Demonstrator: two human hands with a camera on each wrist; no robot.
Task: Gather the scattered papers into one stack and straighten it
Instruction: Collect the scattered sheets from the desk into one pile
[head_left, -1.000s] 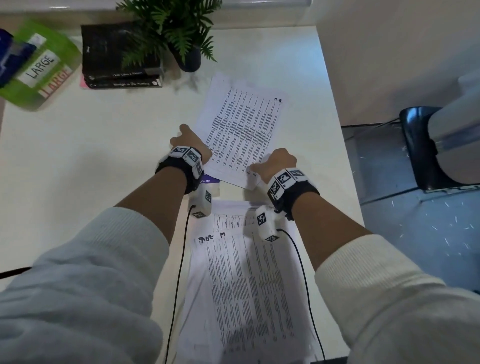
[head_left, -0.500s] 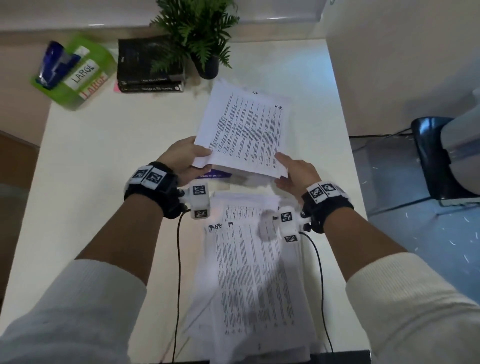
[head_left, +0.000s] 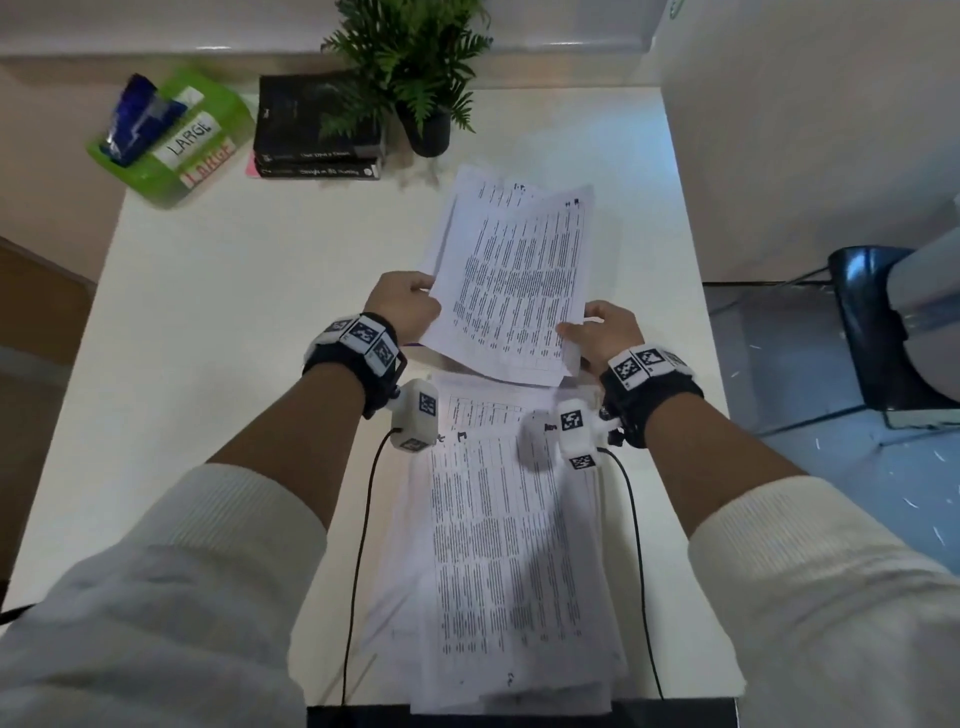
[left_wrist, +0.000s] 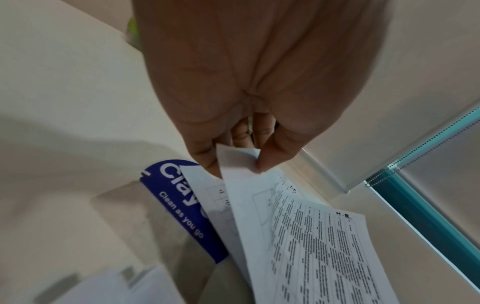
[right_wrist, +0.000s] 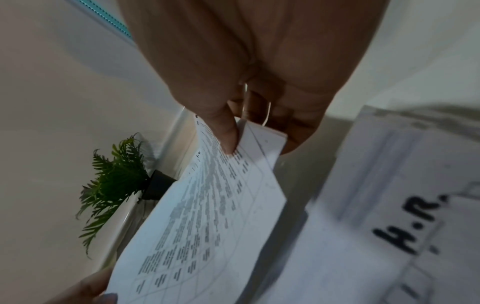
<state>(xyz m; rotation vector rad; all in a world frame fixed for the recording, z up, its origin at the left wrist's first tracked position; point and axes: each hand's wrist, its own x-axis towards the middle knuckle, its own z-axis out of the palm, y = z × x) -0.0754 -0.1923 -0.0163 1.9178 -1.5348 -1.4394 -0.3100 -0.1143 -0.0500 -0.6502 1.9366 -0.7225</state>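
Observation:
A small bundle of printed sheets (head_left: 514, 275) is lifted off the white table (head_left: 218, 322), its far end fanned out. My left hand (head_left: 402, 306) pinches the bundle's left edge; in the left wrist view its thumb and fingers (left_wrist: 262, 162) clamp the sheets (left_wrist: 298, 236). My right hand (head_left: 605, 332) pinches the near right corner, thumb on top (right_wrist: 228, 137) of the sheets (right_wrist: 207, 216). A larger loose pile of printed papers (head_left: 509, 561) lies on the table below my wrists, reaching the near edge.
A potted fern (head_left: 415, 67), two stacked black books (head_left: 317, 130) and a green box labelled LARGE (head_left: 171, 140) stand along the far edge. A blue card (left_wrist: 182, 207) lies under the lifted sheets. A dark chair (head_left: 872, 322) stands right of the table.
Both hands took hold of the far sheets and raised them off the table; the bundle now sits higher and more upright, with its far sheets splaying apart.

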